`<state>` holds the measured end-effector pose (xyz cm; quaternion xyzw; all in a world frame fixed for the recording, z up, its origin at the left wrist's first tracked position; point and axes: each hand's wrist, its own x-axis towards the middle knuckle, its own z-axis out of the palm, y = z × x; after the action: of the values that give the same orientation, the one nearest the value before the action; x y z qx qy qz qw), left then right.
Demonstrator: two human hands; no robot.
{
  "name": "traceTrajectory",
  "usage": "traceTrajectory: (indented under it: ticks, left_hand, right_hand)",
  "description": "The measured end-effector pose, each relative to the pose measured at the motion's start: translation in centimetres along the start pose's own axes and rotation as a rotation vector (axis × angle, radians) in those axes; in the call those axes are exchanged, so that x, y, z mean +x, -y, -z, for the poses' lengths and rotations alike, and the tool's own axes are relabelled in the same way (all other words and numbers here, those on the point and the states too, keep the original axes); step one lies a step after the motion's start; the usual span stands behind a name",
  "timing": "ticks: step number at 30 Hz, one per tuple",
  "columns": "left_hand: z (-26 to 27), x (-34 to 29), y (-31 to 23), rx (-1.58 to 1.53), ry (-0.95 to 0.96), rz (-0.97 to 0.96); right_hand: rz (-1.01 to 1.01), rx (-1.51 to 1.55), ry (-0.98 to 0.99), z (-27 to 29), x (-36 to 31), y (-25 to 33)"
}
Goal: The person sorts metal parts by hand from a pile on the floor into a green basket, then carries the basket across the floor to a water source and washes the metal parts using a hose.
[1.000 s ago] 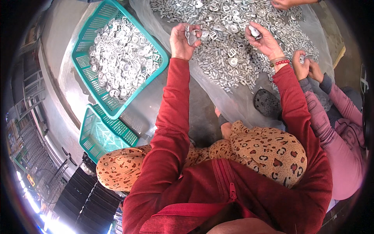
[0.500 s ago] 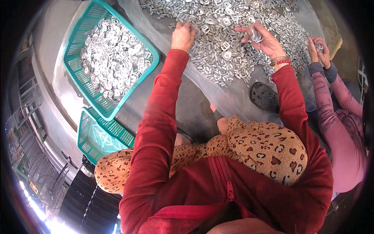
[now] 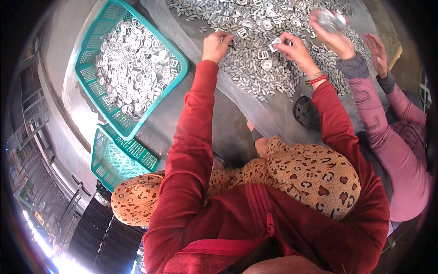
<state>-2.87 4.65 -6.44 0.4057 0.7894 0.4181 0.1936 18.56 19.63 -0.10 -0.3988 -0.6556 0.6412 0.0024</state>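
Small grey metal pellets (image 3: 255, 75) lie in a wide heap on a clear plastic sheet (image 3: 237, 98). Silver slotted buckles (image 3: 263, 55) and round discs (image 3: 266, 65) are scattered among them. At the heap's left edge is my left hand (image 3: 213, 47), its thumb and fingers pinched together; what sits between them is too small to make out. My right hand (image 3: 297, 54), with red beads at the wrist, is closed on a silver buckle (image 3: 275, 44) above the heap. Left of my left arm, a teal basket (image 3: 181, 68) holds many similar buckles and discs.
A second teal basket (image 3: 121, 160) stands partly under the first. At my right, a co-worker's hand (image 3: 337, 39) carries blurred silver pieces over the heap; their other hand (image 3: 378, 54) is open. A dark perforated shoe (image 3: 305, 113) rests by the sheet.
My right hand has moved left and gone from spread fingers around a shiny piece to a pinch on a buckle. The co-worker's hands have parted, one reaching in over the heap.
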Motion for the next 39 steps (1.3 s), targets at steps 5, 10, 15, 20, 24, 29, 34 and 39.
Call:
traceTrajectory:
  ticks: [5,10,15,20,24,29,34,39]
  left_hand:
    - [1.7,-1.9,-2.2,-0.111,0.037,0.246]
    - [1.9,-1.9,-3.2,0.177,0.031,0.049]
    - [5.3,-1.9,-5.5,-1.33,0.291,0.453]
    - [6.5,-2.5,-4.0,-1.214,0.317,0.423]
    - [4.3,-4.4,-2.2,0.382,0.326,-0.056]
    - [2.7,-6.2,-1.6,0.373,0.204,0.019]
    - [4.6,-3.9,-3.2,0.049,0.167,0.075]
    - [4.4,-2.5,-4.0,-1.164,0.319,0.442]
  right_hand:
    - [0.06,0.476,0.115,0.6,-0.9,0.1]
    - [0.07,0.565,0.194,0.5,-2.1,1.4]
    - [0.366,-0.643,0.039,-3.0,-2.5,0.5]
    - [0.386,-0.616,0.005,-4.0,-1.8,-0.7]
    - [0.054,0.396,0.19,-2.4,-1.6,0.5]
    - [-0.004,-0.256,0.134,-2.1,-0.9,1.3]
    - [0.528,-0.85,-0.082,-4.0,0.0,-1.8]
    - [0.098,0.274,0.138,-2.8,-0.5,-0.3]
